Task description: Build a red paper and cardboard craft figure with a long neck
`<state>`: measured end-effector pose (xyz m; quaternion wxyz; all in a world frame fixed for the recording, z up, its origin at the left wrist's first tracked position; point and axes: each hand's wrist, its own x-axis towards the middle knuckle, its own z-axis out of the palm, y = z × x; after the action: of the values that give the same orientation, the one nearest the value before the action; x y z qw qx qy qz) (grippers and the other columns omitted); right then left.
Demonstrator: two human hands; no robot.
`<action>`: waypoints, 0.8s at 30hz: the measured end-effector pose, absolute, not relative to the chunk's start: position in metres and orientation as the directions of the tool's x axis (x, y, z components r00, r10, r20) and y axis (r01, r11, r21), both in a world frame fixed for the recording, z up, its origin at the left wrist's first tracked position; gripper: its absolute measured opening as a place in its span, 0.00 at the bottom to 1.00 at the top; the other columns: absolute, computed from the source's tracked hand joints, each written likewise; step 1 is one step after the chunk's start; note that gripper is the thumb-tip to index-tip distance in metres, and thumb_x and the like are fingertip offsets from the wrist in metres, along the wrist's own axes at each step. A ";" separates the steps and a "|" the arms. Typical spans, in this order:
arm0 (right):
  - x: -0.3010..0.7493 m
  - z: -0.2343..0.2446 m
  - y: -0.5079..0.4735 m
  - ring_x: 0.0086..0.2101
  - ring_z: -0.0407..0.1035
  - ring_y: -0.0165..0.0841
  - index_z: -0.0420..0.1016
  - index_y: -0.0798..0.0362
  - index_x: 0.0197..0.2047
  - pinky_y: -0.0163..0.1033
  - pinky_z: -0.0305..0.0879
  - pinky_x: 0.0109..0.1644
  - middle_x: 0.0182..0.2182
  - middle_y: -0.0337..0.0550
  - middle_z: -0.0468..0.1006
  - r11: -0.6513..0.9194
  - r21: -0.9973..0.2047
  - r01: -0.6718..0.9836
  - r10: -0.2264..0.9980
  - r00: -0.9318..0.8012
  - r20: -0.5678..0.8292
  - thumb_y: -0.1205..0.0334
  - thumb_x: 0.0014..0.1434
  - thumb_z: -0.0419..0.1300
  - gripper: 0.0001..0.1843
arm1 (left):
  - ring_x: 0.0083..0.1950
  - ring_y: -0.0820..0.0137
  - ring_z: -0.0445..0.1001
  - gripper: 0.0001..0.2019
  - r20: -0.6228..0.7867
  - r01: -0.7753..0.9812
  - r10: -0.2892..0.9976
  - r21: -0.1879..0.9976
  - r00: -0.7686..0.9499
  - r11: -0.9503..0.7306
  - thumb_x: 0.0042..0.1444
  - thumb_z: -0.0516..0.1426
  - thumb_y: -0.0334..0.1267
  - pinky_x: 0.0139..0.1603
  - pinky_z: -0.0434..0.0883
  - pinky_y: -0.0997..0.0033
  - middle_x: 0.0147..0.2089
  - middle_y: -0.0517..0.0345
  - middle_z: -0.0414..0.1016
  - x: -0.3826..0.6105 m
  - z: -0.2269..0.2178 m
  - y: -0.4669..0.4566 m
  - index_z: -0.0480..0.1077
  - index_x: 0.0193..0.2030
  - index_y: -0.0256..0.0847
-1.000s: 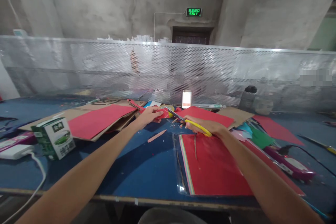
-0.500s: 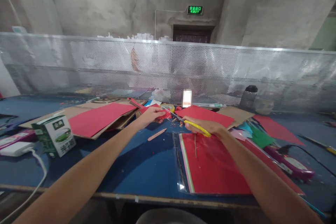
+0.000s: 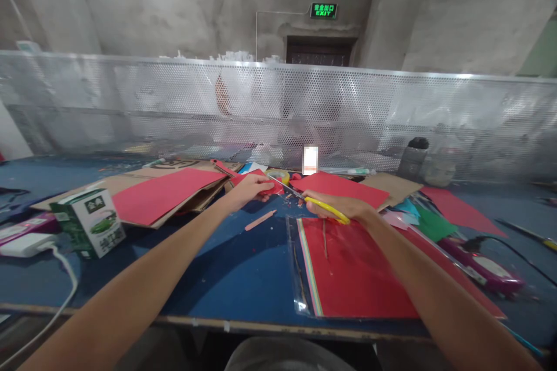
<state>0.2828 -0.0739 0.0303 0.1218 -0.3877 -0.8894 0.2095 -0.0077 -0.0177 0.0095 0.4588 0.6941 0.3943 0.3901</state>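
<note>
My left hand (image 3: 248, 190) is closed on a small piece of red paper (image 3: 266, 185), held just above the blue table (image 3: 226, 266). My right hand (image 3: 337, 207) grips yellow-handled scissors (image 3: 313, 202), whose blades point left into that red piece. Small red scraps lie on the table under the blades. A pack of coloured paper with a red top sheet (image 3: 357, 269) lies right below my right hand. A pink strip (image 3: 260, 220) rests on the table between my hands.
A green and white carton (image 3: 89, 223) stands at the left beside a white charger and cable (image 3: 26, 245). Red sheets on cardboard (image 3: 161, 194) lie behind it. A purple glue gun (image 3: 483, 266) and loose coloured paper sit at the right. A perforated metal screen (image 3: 278, 110) backs the table.
Both hands stay together at the same spot with the scissors at the red piece. The view has tilted slightly, nothing else moved.
</note>
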 end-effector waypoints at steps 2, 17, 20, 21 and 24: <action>0.283 0.031 -0.074 0.30 0.54 0.33 0.61 0.46 0.41 0.40 0.59 0.36 0.33 0.38 0.61 0.625 -0.504 0.596 0.701 -0.713 0.025 0.35 0.70 0.41 0.24 | 0.26 0.77 0.69 0.10 0.176 0.187 0.906 0.947 0.385 -0.263 0.59 0.64 0.43 0.32 0.71 0.74 0.28 0.60 0.72 -0.008 0.009 -0.018 0.77 0.35 0.36; 0.282 0.028 -0.075 0.29 0.53 0.31 0.59 0.49 0.40 0.40 0.60 0.35 0.30 0.36 0.59 0.612 -0.602 0.513 0.680 -0.731 0.067 0.39 0.73 0.42 0.22 | 0.26 0.77 0.69 0.09 0.214 0.144 0.901 0.947 0.376 -0.285 0.60 0.63 0.42 0.32 0.71 0.75 0.27 0.59 0.73 -0.006 0.008 -0.018 0.76 0.35 0.37; 0.283 0.026 -0.073 0.29 0.54 0.30 0.61 0.50 0.42 0.38 0.61 0.34 0.32 0.37 0.60 0.622 -0.595 0.510 0.681 -0.726 0.090 0.38 0.72 0.43 0.24 | 0.25 0.77 0.69 0.10 0.229 0.144 0.896 0.943 0.380 -0.301 0.61 0.62 0.41 0.32 0.70 0.75 0.27 0.60 0.72 -0.005 0.008 -0.018 0.76 0.33 0.37; 0.283 0.025 -0.073 0.29 0.54 0.29 0.62 0.50 0.42 0.37 0.60 0.33 0.32 0.36 0.60 0.627 -0.590 0.508 0.681 -0.725 0.099 0.37 0.72 0.43 0.24 | 0.25 0.77 0.69 0.10 0.232 0.146 0.895 0.941 0.381 -0.306 0.61 0.62 0.41 0.31 0.69 0.76 0.27 0.60 0.72 -0.005 0.008 -0.018 0.76 0.34 0.37; 0.282 0.022 -0.070 0.27 0.54 0.28 0.63 0.50 0.43 0.35 0.58 0.30 0.32 0.35 0.60 0.617 -0.604 0.504 0.689 -0.716 0.107 0.36 0.71 0.45 0.24 | 0.25 0.78 0.69 0.10 0.234 0.159 0.895 0.936 0.380 -0.313 0.61 0.62 0.41 0.31 0.69 0.77 0.27 0.60 0.73 -0.005 0.008 -0.017 0.76 0.35 0.36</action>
<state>0.2821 -0.0704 0.0217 0.1667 -0.3376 -0.8837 0.2781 -0.0052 -0.0173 0.0079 0.4488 0.6990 0.3771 0.4097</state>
